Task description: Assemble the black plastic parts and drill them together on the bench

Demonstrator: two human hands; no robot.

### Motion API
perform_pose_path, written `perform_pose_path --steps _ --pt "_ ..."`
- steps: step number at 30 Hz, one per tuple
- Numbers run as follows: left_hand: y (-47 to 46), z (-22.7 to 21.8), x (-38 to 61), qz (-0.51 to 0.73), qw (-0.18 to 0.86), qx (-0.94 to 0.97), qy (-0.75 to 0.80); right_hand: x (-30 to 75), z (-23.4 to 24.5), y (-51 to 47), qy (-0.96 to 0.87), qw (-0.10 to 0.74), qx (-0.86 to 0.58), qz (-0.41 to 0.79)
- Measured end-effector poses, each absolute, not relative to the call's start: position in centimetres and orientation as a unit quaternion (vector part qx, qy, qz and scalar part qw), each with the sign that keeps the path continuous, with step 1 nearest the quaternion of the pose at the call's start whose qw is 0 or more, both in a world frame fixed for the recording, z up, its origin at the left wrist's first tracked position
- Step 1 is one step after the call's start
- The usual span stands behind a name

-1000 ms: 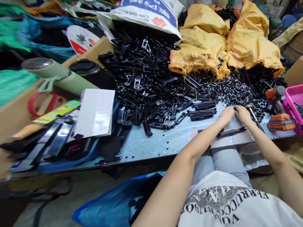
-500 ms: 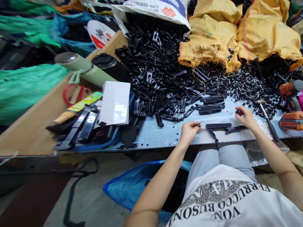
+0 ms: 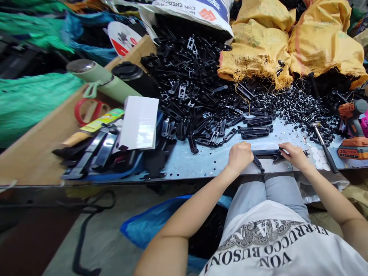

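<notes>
Head view, hands: the left hand lies knuckles up over the left end of a black strip. Its fingers are curled under, so whether they pinch the strip cannot be told. The right hand has its fingers closed on the strip's right end.
Head view, strip: it lies flat on the table near the front edge, between the two hands. A hand at each end likely pins it level and steady. A shorter black piece slants out beside it toward the edge.
Head view, within reach: a hammer is just right of the right hand, with an orange drill beyond it. Stacked strips sit just behind the hands.
Head view, crowding: a heap of black parts and a scatter of pins spread from the white sack and yellow sacks, leaving only a narrow bare band of table.
Head view, far left: a white card and a green tube lie well apart from the hands.
</notes>
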State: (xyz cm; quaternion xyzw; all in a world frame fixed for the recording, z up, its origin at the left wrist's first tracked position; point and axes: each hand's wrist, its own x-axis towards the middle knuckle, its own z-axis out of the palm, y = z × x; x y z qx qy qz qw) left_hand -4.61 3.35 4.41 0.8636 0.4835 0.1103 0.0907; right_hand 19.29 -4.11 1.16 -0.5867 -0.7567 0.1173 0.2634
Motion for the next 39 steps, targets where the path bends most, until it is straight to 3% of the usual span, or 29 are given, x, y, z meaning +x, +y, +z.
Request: perform_pose_path --steps 6,14,25,30,35,39 --pt "2.8 3.5 -3.7 0.073 0.105 0.881 0.455 19.3 1.2 -4.9 -0.763 0.224 -0.599 0.093" --pt "0.7 1.5 -5.2 0.241 0.095 0.886 0.384 20.7 0.5 -5.9 -0.812 0.185 -0.551 0.053" --pt "1.1 1.7 0.1 0.072 0.131 0.953 0.263 22.8 -0.8 -4.1 -0.867 0.063 -0.493 0.043" --pt "2.1 0.9 -1.8 0.094 0.101 0.961 0.24 23.1 0.4 -3.9 -0.829 -0.012 -0.559 -0.009" --pt "2.5 1.7 -2.9 0.154 0.141 0.929 0.306 21.9 2.3 -4.8 -0.845 0.057 -0.532 0.013" --pt "0.1 5.4 -4.5 0.241 0.269 0.902 0.236 20.4 6.0 -6.7 -0.895 0.187 -0.375 0.154"
